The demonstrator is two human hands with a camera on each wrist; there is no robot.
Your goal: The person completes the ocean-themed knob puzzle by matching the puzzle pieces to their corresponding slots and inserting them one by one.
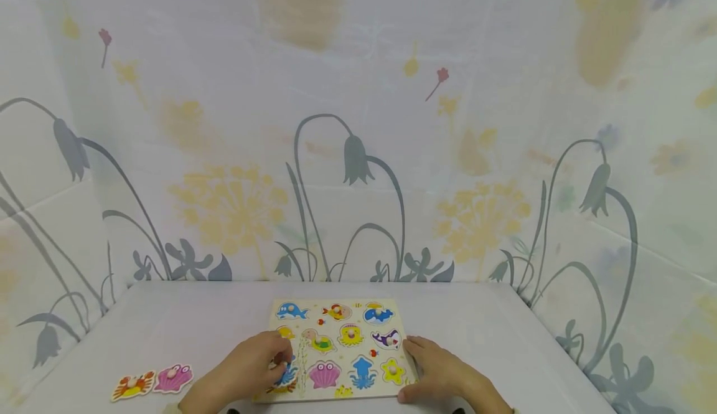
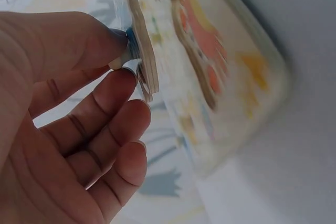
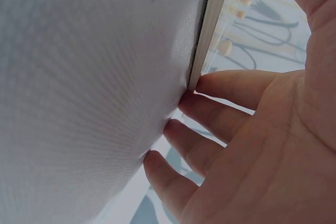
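A cream wooden sea-animal puzzle board (image 1: 322, 394) lies on the white table, with several knobbed pieces in it. Over its lower left part, my left hand (image 1: 252, 364) pinches a blue puzzle piece (image 1: 288, 373) between thumb and fingers. In the left wrist view the piece's layered wooden edge (image 2: 144, 40) is tilted and apart from the board, above a crab-coloured recess (image 2: 205, 35). My right hand (image 1: 437, 367) rests at the board's right side; in the right wrist view its fingers are extended, one fingertip touching the board's edge (image 3: 209, 35), the others on the tabletop.
To the left of the board, a red-orange crab piece (image 1: 133, 386) and a pink shell piece (image 1: 173, 378) lie side by side on the tabletop (image 1: 493, 320). Behind the table hangs a floral curtain (image 1: 358, 227), which also runs along both sides.
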